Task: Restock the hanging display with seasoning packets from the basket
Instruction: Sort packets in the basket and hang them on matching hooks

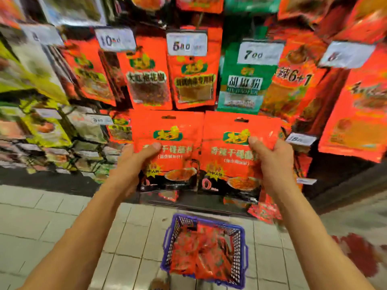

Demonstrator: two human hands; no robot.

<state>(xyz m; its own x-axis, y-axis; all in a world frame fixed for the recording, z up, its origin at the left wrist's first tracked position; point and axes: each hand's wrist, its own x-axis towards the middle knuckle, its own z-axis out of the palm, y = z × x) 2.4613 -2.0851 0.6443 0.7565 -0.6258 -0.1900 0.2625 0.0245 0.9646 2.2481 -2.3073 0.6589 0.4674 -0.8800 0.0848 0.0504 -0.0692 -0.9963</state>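
Note:
I hold two matching red seasoning packets upright, side by side, in front of the hanging display. My left hand (136,164) grips the left packet (169,139) by its left edge, thumb on the front. My right hand (270,162) grips the right packet (234,143) by its right edge, thumb on the front. Each packet has a hang slot at the top. Below on the floor stands a purple basket (238,258) filled with several more red packets (201,254).
The display holds rows of hanging packets: red packets (148,76) and a green pepper packet (243,80), with white price tags (186,45) on the hooks. Shelves of yellow and mixed packets (41,126) stand at the left. The floor (62,216) is pale tile.

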